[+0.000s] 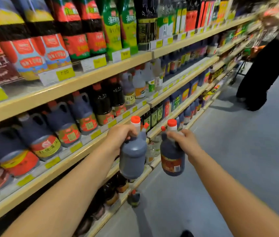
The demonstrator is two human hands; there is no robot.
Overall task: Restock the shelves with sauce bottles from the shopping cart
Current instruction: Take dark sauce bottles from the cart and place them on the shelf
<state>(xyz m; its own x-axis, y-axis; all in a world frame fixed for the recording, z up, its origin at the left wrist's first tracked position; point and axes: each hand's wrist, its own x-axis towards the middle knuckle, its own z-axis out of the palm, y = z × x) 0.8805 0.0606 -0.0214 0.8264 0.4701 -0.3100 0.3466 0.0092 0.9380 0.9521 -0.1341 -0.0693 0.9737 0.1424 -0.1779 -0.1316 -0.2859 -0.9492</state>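
Head view: two bare forearms reach forward along a supermarket aisle, each hand carrying a dark sauce jug with an orange cap. Left hand (pixel 120 136) is wrapped around the neck and handle of the left jug (pixel 132 157), fingers closed over it; this jug hangs upright in the air just in front of the shelving, its plain dark back turned to the camera. Right hand (pixel 185 141) is likewise clenched around the neck of the right jug (pixel 172 158), which hangs upright beside the first, apart from it, showing a red label with a white patch low on its face. Shelving (pixel 77 152) of pale wood-coloured boards runs along the left side, its edges carrying yellow price tags (pixel 65 73). The upper tiers hold tall bottles with red, green and yellow labels; the middle tiers hold rows of handled dark jugs with red-and-gold labels. One small dark bottle (pixel 134 199) stands on the grey floor (pixel 237 151) by the lowest shelf edge. A second person (pixel 268 65) in dark trousers stands farther down the aisle at upper right; something orange beside them may be a basket or cart, but blur prevents a firm reading.
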